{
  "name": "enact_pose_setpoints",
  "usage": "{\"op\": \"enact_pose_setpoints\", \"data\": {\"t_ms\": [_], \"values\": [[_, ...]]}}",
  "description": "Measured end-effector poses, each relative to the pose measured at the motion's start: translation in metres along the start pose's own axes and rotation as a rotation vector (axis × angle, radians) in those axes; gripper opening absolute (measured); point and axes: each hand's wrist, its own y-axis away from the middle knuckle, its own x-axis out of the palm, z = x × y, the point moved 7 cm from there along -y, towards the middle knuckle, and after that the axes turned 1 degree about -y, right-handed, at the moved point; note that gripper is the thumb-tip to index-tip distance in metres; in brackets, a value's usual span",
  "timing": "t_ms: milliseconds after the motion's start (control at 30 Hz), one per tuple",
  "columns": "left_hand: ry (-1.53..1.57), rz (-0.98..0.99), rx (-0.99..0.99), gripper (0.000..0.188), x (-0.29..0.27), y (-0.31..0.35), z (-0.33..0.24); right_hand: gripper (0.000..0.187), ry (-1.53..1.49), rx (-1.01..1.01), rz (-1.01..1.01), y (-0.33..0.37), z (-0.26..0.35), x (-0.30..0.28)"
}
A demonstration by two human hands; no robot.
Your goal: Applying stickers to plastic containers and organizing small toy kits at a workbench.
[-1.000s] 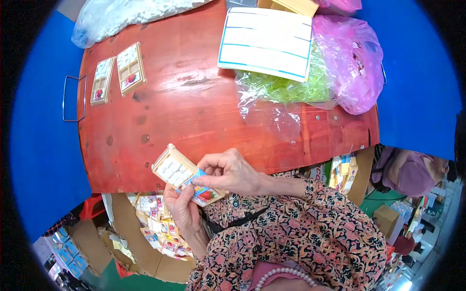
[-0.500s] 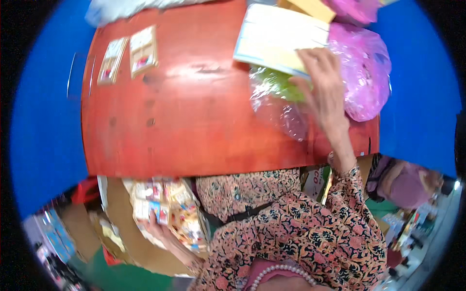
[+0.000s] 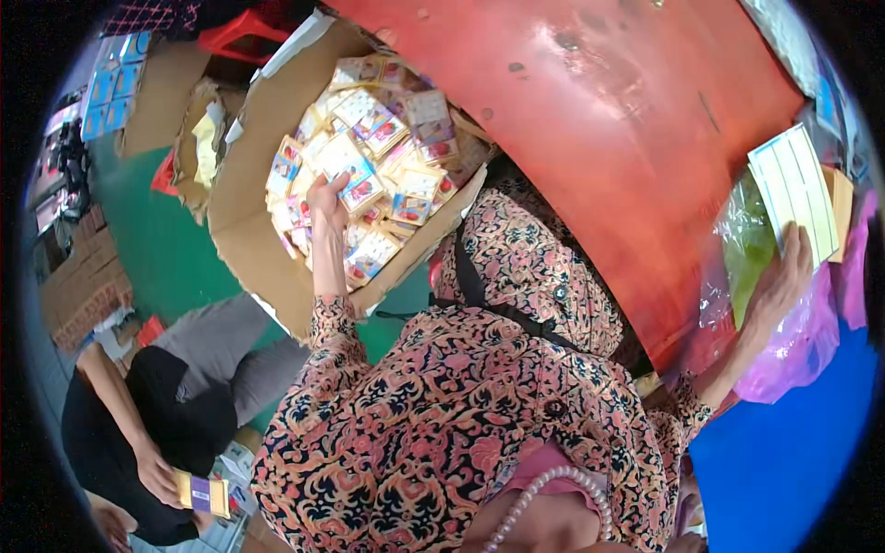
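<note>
My left hand (image 3: pixel 329 198) reaches into a cardboard box (image 3: pixel 244 217) at the left and pinches a small flat packet (image 3: pixel 353 175) with a printed picture on it. Many similar cream-coloured packets (image 3: pixel 426 184) lie heaped around and beneath it. At the far right, my right hand (image 3: pixel 785 272) grips the near edge of a stack of pale sheets (image 3: pixel 797 189) with ruled lines. Part of its grip is hidden, with the thumb out of sight. Beside that hand lies a clear plastic bag (image 3: pixel 737 240) with something green in it.
The red table (image 3: pixel 608 157) lies ahead and to the right. A pink plastic bag (image 3: pixel 793 346) is near its right end. At lower left a seated co-worker (image 3: pixel 147 405) holds a yellow packet (image 3: pixel 205 495). A torn carton (image 3: pixel 198 152) stands beyond the box.
My view has turned left toward the box, so the table now slants to the right. My right hand has closed on the edge of the sheets. My left hand stays among the packets.
</note>
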Motion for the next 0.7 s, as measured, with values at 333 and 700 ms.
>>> {"op": "enact_pose_setpoints", "data": {"t_ms": [333,700], "values": [[0.254,-0.025,0.153,0.030,-0.061,-0.058,-0.028,0.027,-0.201,0.011,-0.225,0.002,-0.051,-0.032],[-0.686,0.023,0.671,0.028,0.062,0.013,-0.113,0.032,-0.569,0.580,-0.473,0.009,-0.055,-0.094]]}}
